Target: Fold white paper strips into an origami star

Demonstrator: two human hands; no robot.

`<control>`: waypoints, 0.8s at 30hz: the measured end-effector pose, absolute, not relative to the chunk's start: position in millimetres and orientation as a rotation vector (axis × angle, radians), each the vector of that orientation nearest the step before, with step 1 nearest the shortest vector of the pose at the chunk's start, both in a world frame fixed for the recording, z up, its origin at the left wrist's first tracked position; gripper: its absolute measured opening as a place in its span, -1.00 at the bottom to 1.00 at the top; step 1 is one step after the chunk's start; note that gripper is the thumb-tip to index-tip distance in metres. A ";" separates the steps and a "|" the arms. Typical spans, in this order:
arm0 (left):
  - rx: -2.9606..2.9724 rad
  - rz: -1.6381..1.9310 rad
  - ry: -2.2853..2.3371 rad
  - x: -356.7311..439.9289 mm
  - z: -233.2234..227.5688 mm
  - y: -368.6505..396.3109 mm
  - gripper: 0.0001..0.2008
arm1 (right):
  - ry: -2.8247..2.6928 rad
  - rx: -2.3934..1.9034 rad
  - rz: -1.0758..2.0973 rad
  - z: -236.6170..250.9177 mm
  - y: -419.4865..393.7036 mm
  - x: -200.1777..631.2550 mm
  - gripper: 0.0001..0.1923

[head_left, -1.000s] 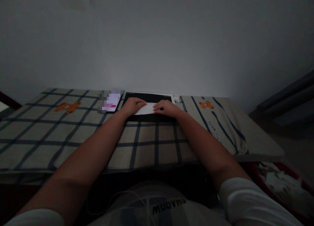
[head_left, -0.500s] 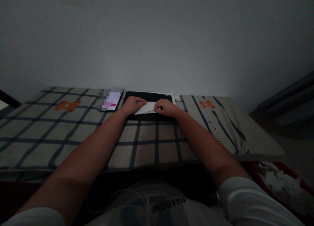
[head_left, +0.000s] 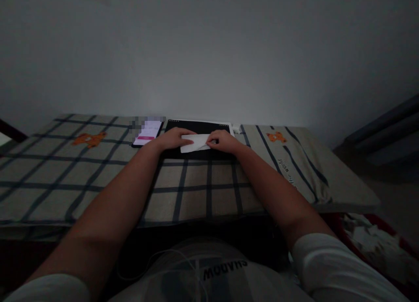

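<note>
Head view: the paper (head_left: 191, 143) is over the black board (head_left: 196, 127) on the counter (head_left: 196, 201), apparently part-folded; its slanting edge is not yet flat. Left hand (head_left: 175, 138), thumb apart from fingers, holds one end; right hand (head_left: 224, 141) pinches the other.

Left hand (head_left: 172, 138): I see one.
Right hand (head_left: 225, 141): one too, so two hands in all.
Bare arms (head_left: 114, 197): two.
White sleeves (head_left: 321, 258): two.
White paper (head_left: 194, 143): one piece, as far as I can tell.
Black mat (head_left: 196, 126): one.
Phone (head_left: 149, 134): just one.
Orange bears (head_left: 89, 139): I count two.
Checked cloth (head_left: 193, 201): looks like one to me.
Red bin (head_left: 381, 223): one.
Crumpled scraps (head_left: 373, 241): lots, too many and too dark for me to count from here.
</note>
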State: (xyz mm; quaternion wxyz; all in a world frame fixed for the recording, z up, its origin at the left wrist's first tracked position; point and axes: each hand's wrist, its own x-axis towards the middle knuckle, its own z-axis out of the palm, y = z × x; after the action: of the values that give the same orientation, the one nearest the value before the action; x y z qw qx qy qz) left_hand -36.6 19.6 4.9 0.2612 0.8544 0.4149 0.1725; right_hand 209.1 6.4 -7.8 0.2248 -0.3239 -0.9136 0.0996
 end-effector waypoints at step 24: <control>2.212 0.453 1.178 -30.3 12.6 8.8 -0.45 | -2.242 -1.152 0.399 -14.0 13.4 212.4 -0.77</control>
State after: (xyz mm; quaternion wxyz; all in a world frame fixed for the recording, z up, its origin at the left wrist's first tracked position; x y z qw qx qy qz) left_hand -30.3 8.8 12.6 0.2933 0.8303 0.4423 0.1700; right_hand 212.4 13.4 -14.0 0.2906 -0.4320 -0.8406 0.1494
